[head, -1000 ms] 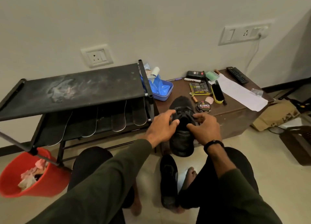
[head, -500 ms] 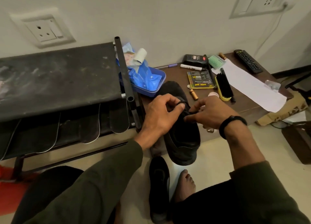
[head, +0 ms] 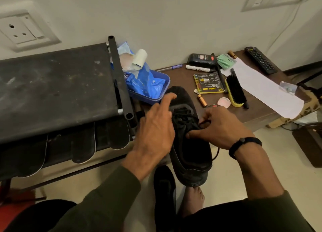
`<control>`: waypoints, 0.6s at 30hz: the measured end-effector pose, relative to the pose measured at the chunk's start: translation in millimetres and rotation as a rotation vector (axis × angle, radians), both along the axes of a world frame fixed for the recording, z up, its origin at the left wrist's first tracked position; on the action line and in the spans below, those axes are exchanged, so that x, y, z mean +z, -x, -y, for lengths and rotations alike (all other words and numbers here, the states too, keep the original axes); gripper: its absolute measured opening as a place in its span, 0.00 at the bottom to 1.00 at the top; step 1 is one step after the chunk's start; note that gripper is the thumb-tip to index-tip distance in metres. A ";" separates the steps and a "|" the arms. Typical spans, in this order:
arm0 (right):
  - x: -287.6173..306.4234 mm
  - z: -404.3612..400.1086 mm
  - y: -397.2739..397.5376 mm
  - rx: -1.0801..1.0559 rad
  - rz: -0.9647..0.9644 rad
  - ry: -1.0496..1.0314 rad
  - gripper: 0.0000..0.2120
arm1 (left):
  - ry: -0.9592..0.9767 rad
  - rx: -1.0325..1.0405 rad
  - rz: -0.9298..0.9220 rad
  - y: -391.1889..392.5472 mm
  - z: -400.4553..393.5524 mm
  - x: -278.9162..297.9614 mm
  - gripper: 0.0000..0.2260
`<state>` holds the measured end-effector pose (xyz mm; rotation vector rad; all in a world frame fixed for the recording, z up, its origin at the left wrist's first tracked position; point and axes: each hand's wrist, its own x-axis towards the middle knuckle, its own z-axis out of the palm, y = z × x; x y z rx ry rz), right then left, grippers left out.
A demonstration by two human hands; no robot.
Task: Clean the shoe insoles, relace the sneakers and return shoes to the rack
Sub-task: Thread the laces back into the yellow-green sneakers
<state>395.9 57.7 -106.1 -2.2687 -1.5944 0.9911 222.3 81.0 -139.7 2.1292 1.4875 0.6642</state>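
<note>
black sneaker (head: 190,144) held up between both hands, toe resting on the edge of the brown table (head: 184,78), heel hanging out over the floor. left hand (head: 155,132) laid against the sneaker's left side, fingers mostly straight, index finger stretched forward onto the toe area, gripping nothing. right hand (head: 221,127) on the sneaker's right side, fingers curled, pinching the black lace (head: 184,116) near the eyelets; black band on that wrist. second black shoe (head: 164,197) down on the floor below, beside a bare foot (head: 193,202). dark insoles (head: 83,144) lined up on the lower shelf of the shoe rack (head: 52,88), left of the hands. on the table past the sneaker: blue tray (head: 156,88) with plastic packets, yellow-backed brush (head: 235,90), white paper (head: 266,90), remote (head: 260,60).
</note>
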 end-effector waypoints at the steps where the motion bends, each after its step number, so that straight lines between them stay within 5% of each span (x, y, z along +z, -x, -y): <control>1: 1.8 1.0 -1.5 0.026 -0.031 -0.021 0.18 | 0.055 -0.001 -0.081 1.0 3.9 -7.4 0.28; 4: 3.2 6.3 -8.4 0.124 -0.118 -0.057 0.22 | 0.138 -0.017 -0.153 0.1 14.4 -18.3 0.33; 7: -0.9 7.3 -9.3 0.115 -0.243 -0.121 0.09 | 0.003 0.001 -0.040 2.5 15.4 -7.3 0.23; 10: -6.5 6.0 -8.4 0.092 -0.198 -0.158 0.09 | -0.174 -0.117 -0.021 6.9 11.7 -1.7 0.11; 18: -7.8 2.7 -6.6 0.064 -0.138 -0.183 0.05 | -0.058 -0.290 0.055 7.5 -5.3 -17.6 0.10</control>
